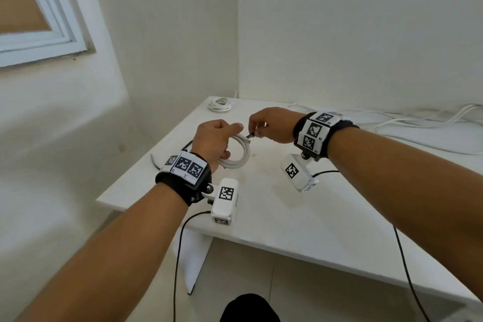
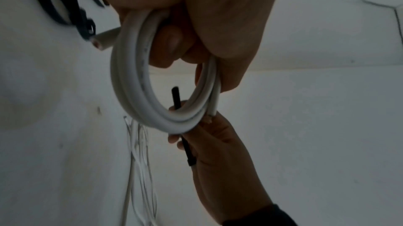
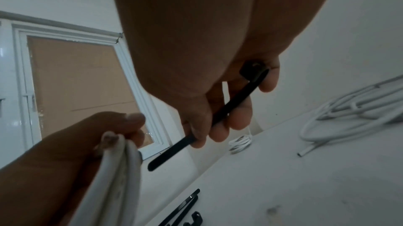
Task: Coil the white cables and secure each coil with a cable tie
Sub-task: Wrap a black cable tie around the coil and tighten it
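My left hand grips a coil of white cable above the white table; the coil hangs from the curled fingers, its cut ends showing. My right hand pinches a black cable tie between thumb and fingers, head toward the palm. The tie's tip pokes through the coil's ring at its far side. The coil is seen edge-on in the right wrist view, with the tie's tip just beside it.
A finished small white coil lies at the table's far left corner. Loose white cables sprawl along the back right by the wall. Spare black cable ties lie on the table near its left edge. A window is on the left wall.
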A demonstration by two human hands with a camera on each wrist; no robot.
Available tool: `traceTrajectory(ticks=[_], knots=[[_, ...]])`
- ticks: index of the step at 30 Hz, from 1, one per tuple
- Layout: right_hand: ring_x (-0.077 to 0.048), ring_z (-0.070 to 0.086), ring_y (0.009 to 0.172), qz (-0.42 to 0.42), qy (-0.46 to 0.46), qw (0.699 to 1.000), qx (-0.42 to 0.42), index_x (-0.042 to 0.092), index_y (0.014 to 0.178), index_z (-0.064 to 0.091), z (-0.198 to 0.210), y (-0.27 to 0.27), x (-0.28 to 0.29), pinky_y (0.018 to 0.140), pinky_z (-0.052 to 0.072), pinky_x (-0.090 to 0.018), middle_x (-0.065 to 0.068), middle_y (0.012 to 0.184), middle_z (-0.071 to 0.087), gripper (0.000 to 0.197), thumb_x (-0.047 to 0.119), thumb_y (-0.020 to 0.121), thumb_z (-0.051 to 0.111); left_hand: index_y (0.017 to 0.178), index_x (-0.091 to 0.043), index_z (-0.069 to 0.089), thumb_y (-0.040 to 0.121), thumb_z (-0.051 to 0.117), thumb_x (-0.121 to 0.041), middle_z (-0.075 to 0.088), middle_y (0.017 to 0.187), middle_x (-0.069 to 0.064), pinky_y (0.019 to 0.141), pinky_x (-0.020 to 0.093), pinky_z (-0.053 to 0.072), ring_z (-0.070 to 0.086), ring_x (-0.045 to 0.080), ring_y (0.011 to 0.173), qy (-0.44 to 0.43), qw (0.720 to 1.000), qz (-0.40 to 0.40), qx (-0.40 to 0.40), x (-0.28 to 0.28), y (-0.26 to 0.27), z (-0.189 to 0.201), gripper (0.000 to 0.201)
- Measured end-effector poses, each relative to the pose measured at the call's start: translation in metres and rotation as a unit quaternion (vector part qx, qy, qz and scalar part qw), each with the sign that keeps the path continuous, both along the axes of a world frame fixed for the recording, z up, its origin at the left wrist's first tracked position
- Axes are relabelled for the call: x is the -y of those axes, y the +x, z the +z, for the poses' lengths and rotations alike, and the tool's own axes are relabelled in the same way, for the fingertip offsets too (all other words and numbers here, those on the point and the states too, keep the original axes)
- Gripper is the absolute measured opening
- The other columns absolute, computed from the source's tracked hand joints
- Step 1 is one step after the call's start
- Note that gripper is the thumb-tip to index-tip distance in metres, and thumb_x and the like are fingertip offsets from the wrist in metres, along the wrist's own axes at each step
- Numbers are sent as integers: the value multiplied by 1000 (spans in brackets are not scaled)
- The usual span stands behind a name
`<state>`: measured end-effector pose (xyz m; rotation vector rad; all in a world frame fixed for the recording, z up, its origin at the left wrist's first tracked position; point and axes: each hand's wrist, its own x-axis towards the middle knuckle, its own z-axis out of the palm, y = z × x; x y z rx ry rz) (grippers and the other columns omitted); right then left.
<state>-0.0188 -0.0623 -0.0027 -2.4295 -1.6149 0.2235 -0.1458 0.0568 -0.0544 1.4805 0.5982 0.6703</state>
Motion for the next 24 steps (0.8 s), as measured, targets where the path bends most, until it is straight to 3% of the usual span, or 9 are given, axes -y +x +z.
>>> traceTrajectory(ticks=[3, 5, 8, 10, 15, 19, 21, 24], knots=[[-6, 56, 78, 17, 15, 999, -42, 29, 82, 58, -1, 8, 26, 71, 42, -20, 13, 82, 62, 26, 6, 93, 52, 53, -15, 47, 82, 73, -16, 38, 51, 3, 41, 23, 29, 28, 17, 44, 17, 999, -40, -11, 30, 19, 0, 39], [-3, 54, 75, 20, 12, 998, -51, 28, 77, 55, -2, 13, 44, 66, 38, -14, 10, 78, 62, 30, 3, 92, 49, 57, -13, 49, 84, 71, -16, 42, 53, 4, 42, 23, 29, 30, 16, 42, 23, 998, -63, -13, 50, 30, -2, 35], [-11, 56, 83, 7, -12, 996, -87, 28, 81, 57, -1, 24, 72, 70, 41, -18, -4, 90, 66, 25, 8, 95, 50, 75, -9, 56, 87, 66, -16, 53, 60, 5, 42, 24, 31, 37, 11, 38, 25, 996, -86, -22, 77, 43, -4, 17], [-8, 56, 78, -17, -19, 993, -114, 25, 87, 59, -1, 31, 91, 64, 42, -19, 3, 84, 64, 25, 4, 95, 48, 80, -7, 57, 87, 65, -15, 51, 59, 3, 41, 23, 31, 34, 12, 39, 20, 995, -96, -33, 92, 51, -7, 13], [-15, 64, 80, -61, 20, 983, -169, 23, 93, 49, -3, 47, 127, 61, 46, -27, -4, 97, 72, 34, -9, 87, 42, 61, -9, 55, 86, 64, -14, 36, 52, 2, 41, 23, 29, 27, 16, 44, 24, 987, -148, -61, 126, 67, -17, 27], [-7, 65, 68, -65, 33, 978, -194, 20, 92, 47, -10, 55, 149, 59, 45, -25, 10, 78, 72, 32, -11, 89, 45, 68, -5, 59, 86, 66, -17, 40, 62, 9, 39, 21, 28, 29, 14, 41, 36, 978, -192, -69, 146, 76, -18, 23], [-1, 63, 60, -64, 42, 976, -204, 18, 89, 48, -12, 58, 159, 58, 45, -24, 13, 69, 71, 30, -12, 89, 47, 65, -5, 59, 87, 67, -18, 38, 58, 7, 39, 21, 28, 28, 14, 41, 42, 976, -198, -78, 152, 80, -18, 27], [-3, 65, 61, -61, 57, 973, -213, 15, 88, 51, -13, 60, 173, 59, 48, -23, 8, 78, 71, 28, -12, 89, 48, 60, -8, 57, 86, 69, -16, 35, 52, 3, 40, 22, 27, 27, 15, 42, 50, 973, -204, -95, 158, 85, -20, 30]])
